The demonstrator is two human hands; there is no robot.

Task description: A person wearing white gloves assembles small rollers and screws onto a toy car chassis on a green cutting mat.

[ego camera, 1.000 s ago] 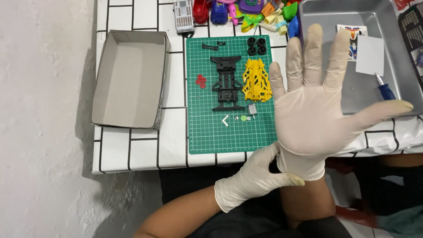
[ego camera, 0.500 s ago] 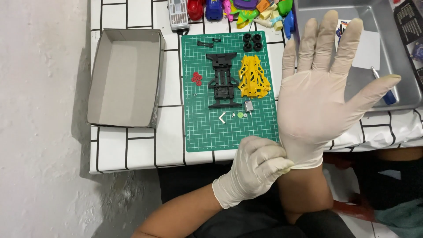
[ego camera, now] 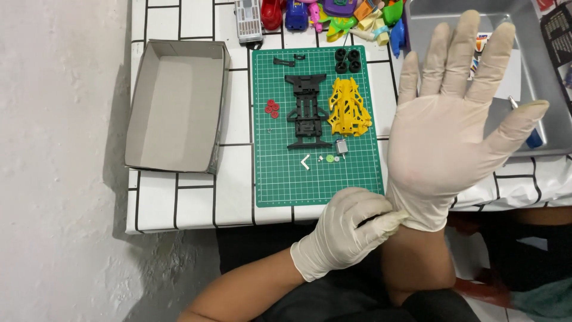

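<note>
Both hands wear white latex gloves. My right hand [ego camera: 453, 119] is raised, fingers spread wide, held above the table's right side. My left hand [ego camera: 345, 229] pinches the cuff of the right glove at the wrist. On the green cutting mat [ego camera: 286, 185] lie a black toy-car chassis [ego camera: 307, 110], a yellow car body [ego camera: 348, 107], black tyres [ego camera: 347, 59], small red gears [ego camera: 272, 108], a small motor [ego camera: 341, 146] and tiny green and white parts [ego camera: 319, 159].
An open grey cardboard box [ego camera: 176, 104] sits left of the mat. A metal tray [ego camera: 536, 77] with papers and a blue-handled tool is at the right. Colourful toy parts [ego camera: 339, 15] line the far edge. The tablecloth is white with black lines.
My left hand has closed on the right glove's cuff and tugs it down the wrist. The right hand stays spread and has shifted slightly right and up.
</note>
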